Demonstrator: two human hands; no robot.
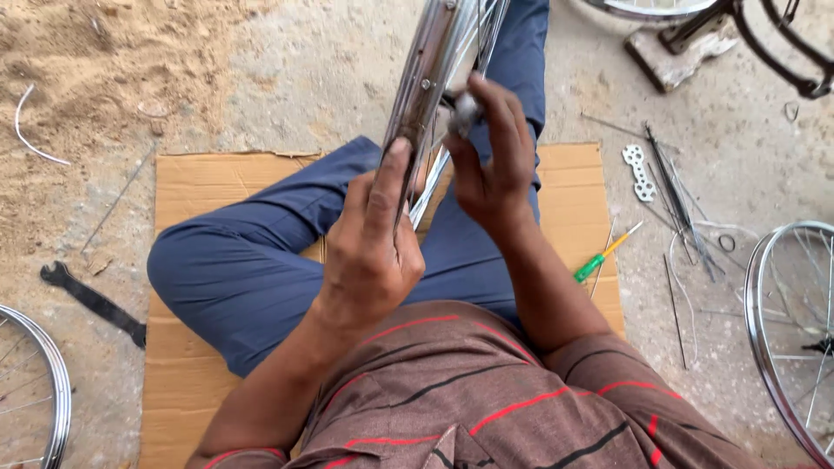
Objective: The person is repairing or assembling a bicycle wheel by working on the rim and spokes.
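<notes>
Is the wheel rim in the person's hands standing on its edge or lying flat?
On its edge. The wheel rim shows edge-on to the camera, with the left hand on its outer band and the right hand at the spokes.

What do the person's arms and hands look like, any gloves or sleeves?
Both hands are bare: the left hand and right hand wear no gloves, rings or watch. Forearms are uncovered. Short sleeves of a brown shirt with red and black stripes end near the elbows.
</notes>
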